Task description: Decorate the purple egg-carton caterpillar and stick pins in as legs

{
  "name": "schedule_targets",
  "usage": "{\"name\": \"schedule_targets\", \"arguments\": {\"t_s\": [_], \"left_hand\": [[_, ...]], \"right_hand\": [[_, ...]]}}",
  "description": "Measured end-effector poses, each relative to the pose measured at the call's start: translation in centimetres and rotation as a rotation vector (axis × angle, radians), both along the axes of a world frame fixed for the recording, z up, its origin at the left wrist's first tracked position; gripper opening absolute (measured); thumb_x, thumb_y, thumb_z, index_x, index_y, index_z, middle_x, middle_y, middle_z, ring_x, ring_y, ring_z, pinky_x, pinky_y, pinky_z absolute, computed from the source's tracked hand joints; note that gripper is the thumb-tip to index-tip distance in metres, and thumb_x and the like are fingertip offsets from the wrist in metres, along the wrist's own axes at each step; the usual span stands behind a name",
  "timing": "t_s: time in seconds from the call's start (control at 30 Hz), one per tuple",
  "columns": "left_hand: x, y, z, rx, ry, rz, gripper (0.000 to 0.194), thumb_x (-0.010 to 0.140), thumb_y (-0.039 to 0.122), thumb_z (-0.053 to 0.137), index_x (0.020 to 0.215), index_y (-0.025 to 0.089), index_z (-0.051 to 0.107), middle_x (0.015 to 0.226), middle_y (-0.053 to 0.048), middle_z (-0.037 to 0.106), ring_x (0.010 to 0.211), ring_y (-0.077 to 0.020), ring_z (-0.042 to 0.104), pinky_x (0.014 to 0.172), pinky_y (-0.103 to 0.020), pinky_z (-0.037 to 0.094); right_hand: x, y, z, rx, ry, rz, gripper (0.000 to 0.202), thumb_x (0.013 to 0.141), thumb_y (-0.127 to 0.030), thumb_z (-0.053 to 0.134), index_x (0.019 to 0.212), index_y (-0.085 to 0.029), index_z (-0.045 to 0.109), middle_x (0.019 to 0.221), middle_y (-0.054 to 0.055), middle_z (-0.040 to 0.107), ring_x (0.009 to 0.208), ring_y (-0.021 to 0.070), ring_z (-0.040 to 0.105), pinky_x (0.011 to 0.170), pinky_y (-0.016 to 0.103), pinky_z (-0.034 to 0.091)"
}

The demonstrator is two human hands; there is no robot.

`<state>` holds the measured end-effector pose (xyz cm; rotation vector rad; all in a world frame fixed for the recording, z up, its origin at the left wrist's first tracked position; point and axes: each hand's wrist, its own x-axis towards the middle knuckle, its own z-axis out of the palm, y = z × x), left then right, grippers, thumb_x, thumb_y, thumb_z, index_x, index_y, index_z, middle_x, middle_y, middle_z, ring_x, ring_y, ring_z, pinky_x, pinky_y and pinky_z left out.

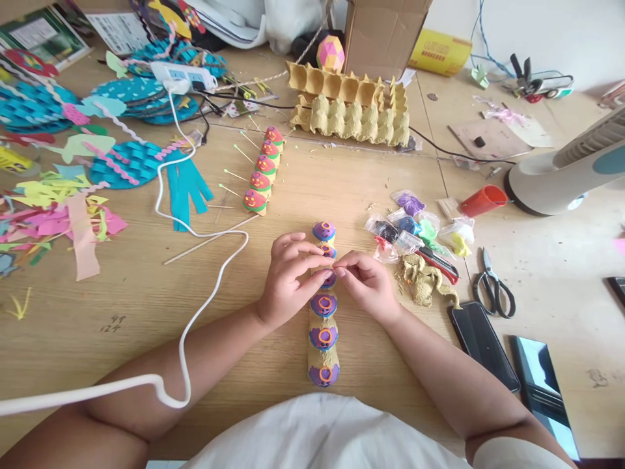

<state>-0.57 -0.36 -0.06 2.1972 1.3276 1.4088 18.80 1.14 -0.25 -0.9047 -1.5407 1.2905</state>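
Note:
A row of egg-carton cups (322, 324) lies lengthwise before me, its domes covered in purple and blue clay with orange rings and small dark marks. Over its upper part, my left hand (297, 277) brings thumb and index tips close together, the other fingers stretched out. Meeting it from the other side, my right hand (368, 283) pinches thumb and index finger. A tiny reddish bit seems to sit where the fingertips meet, too small to name. My fingers partly hide the domes beneath. Farther off stands a second carton row (262, 172) with red and green domes and green-tipped sticks.
To the right lie bagged coloured clay (410, 225), a box cutter (439, 264), scissors (493, 286), a red cup (483, 200) and a phone (483, 342). A white cable (215, 296) winds along the left. Egg cartons (359, 120) stand behind; paper scraps (53, 215) lie far left.

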Motion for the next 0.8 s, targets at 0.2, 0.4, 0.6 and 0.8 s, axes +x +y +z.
{"name": "schedule_targets", "arguments": {"t_s": [0.2, 0.4, 0.6, 0.8], "left_hand": [[0.1, -0.02, -0.11, 0.006, 0.003, -0.025, 0.013, 0.09, 0.02, 0.075, 0.101, 0.026, 0.073, 0.105, -0.003, 0.071, 0.122, -0.0223, 0.055, 0.115, -0.046, 0.044], [0.1, -0.03, -0.22, -0.021, -0.007, -0.021, 0.011, 0.089, 0.022, 0.076, 0.099, 0.028, 0.075, 0.105, -0.003, 0.072, 0.123, -0.023, 0.054, 0.115, -0.048, 0.045], [0.14, -0.03, -0.02, -0.046, 0.02, -0.012, 0.006, 0.091, 0.028, 0.074, 0.096, 0.028, 0.076, 0.103, -0.004, 0.072, 0.123, -0.0238, 0.055, 0.115, -0.048, 0.044], [0.15, -0.05, 0.17, -0.039, 0.006, -0.008, 0.007, 0.091, 0.027, 0.075, 0.097, 0.028, 0.076, 0.103, -0.004, 0.072, 0.123, -0.0232, 0.054, 0.114, -0.046, 0.044]], "right_hand": [[0.17, 0.03, 0.17, 0.052, -0.052, -0.003, 0.028, 0.098, -0.044, 0.066, 0.084, -0.02, 0.064, 0.076, 0.002, 0.067, 0.069, 0.0129, 0.06, 0.065, 0.027, 0.052], [0.33, 0.21, 0.51, 0.12, -0.096, 0.003, 0.038, 0.103, -0.044, 0.057, 0.074, -0.019, 0.063, 0.07, 0.001, 0.063, 0.066, 0.013, 0.058, 0.065, 0.028, 0.048], [0.16, 0.16, 0.2, 0.097, -0.08, -0.004, 0.03, 0.099, -0.044, 0.064, 0.082, -0.019, 0.068, 0.078, 0.004, 0.069, 0.071, 0.0144, 0.063, 0.069, 0.029, 0.053], [0.11, 0.01, -0.05, 0.081, -0.062, -0.012, 0.022, 0.096, -0.042, 0.068, 0.089, -0.02, 0.07, 0.083, 0.005, 0.071, 0.076, 0.0155, 0.066, 0.071, 0.029, 0.055]]}}
